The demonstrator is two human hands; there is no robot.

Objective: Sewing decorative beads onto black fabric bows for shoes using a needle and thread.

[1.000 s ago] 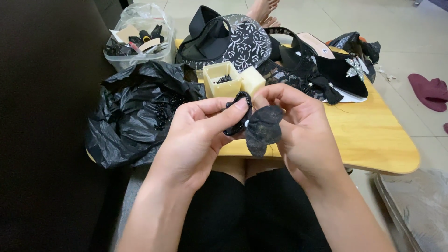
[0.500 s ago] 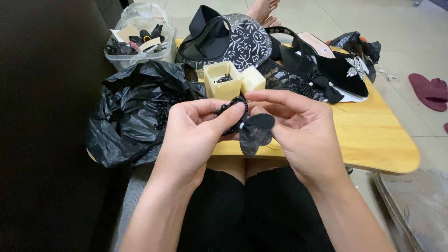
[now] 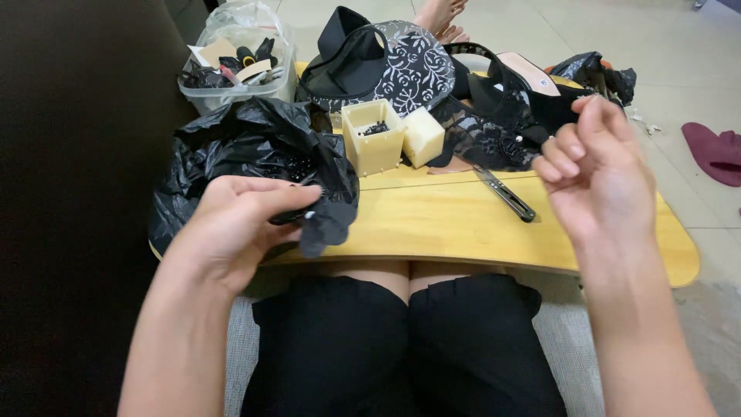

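The left hand is pinching a small black fabric flower between thumb and fingertips, holding it just over the near left edge of the desk, right in front of the crumpled black plastic bag. The flower is hanging down and to the right from the fingertips, its petals pointing toward the middle of the desk.

The right hand is lifted well away to the right, fingers loosely curled with the fingertips drawn together. Whether it is holding something thin, such as a needle or thread, is too fine to tell. From this hand the flower is lying to the left and a little lower, so the left hand is clearly the nearer one, already gripping it.

Between the two hands, one folded pocket knife is lying on the bare wood, its long axis running from upper left to lower right, closer to the right hand than to the left.

Further back, two pale yellow boxes are standing side by side: an open box with small dark beads inside, and a closed block touching its right side. One clear plastic tub of odds and ends is sitting at the far left. A heap of black lace and cloth is covering the far right part of the desk. One dark red slipper is lying on the floor at the right.
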